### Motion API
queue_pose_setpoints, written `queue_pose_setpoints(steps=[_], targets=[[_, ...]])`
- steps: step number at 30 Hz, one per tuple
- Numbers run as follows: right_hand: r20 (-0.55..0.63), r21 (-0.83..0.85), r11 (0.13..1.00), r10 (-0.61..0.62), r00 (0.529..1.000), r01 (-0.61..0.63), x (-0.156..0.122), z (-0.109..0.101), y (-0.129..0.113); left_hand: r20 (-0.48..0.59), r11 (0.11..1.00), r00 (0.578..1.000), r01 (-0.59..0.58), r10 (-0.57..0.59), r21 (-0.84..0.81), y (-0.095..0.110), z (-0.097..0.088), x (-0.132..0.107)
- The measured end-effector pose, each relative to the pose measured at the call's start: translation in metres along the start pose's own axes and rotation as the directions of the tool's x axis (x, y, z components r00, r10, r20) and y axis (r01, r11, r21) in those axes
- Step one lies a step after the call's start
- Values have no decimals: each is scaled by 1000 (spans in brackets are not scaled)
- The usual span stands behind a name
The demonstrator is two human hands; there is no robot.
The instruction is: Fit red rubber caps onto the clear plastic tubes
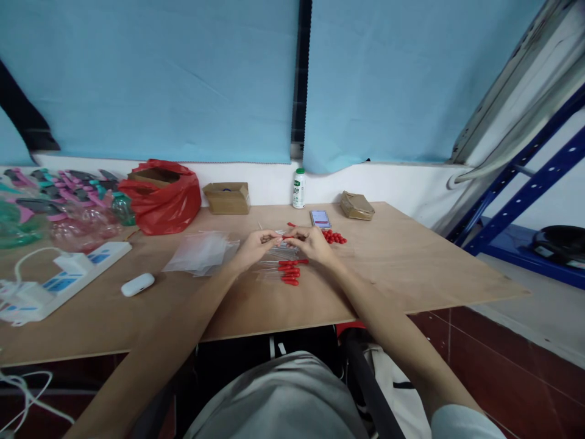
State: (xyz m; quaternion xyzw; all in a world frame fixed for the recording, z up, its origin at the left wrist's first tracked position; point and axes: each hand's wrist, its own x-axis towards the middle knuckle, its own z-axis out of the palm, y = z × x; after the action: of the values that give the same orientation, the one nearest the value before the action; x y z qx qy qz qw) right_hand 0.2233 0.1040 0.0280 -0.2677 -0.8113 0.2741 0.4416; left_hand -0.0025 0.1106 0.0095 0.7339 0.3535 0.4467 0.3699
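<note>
Over the middle of the table, my left hand [256, 249] and my right hand [314, 243] meet fingertip to fingertip, both closed in a pinch. Between them is a small red piece [287, 237], mostly covered by the fingers; its exact kind cannot be made out. Below the hands lie several thin rods with red handles [289, 272], their handles towards the right. A pile of small round red pieces [336, 237] sits just right of my right hand. Left of my left hand is a stack of clear plastic bags [196, 253].
Along the back stand a red plastic bag [167, 201], an open cardboard box [227, 199], a white bottle [298, 189] and a wrapped brown package [356, 206]. A phone [320, 219] lies behind my right hand. At left are a power strip [68, 283], a white case [138, 285] and several spray bottles [75, 216].
</note>
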Motion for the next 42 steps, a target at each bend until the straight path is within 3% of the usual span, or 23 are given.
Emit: queue_pose_setpoints(steps=[6,13,18,22,26,32,37,42], targets=[[-25,-46,999,-13,1000,12,1,-1,0,-28,1000,999,-21,21,21,0,1,1],[22,-113,993,15,1000,-13,3,-2,6,-70,958,995,-44,67,282,0,0,1],[37,-141,990,5,999,0,2,-11,0,5,925,998,-65,68,376,9,-6,-2],[6,-91,994,56,998,-55,2,-25,4,23,925,999,-36,30,378,0,-16,0],[61,-52,990,133,989,-130,4,-37,13,125,925,992,-32,-16,378,-10,-21,1],[169,-115,987,131,977,-113,3,-48,20,205,892,978,-121,32,436,-12,-21,0],[272,-163,958,274,923,-236,1,-49,22,305,833,949,-233,82,501,-18,-23,5],[338,-187,940,334,880,-285,-1,-46,23,342,797,937,-265,78,543,-21,-23,7]])
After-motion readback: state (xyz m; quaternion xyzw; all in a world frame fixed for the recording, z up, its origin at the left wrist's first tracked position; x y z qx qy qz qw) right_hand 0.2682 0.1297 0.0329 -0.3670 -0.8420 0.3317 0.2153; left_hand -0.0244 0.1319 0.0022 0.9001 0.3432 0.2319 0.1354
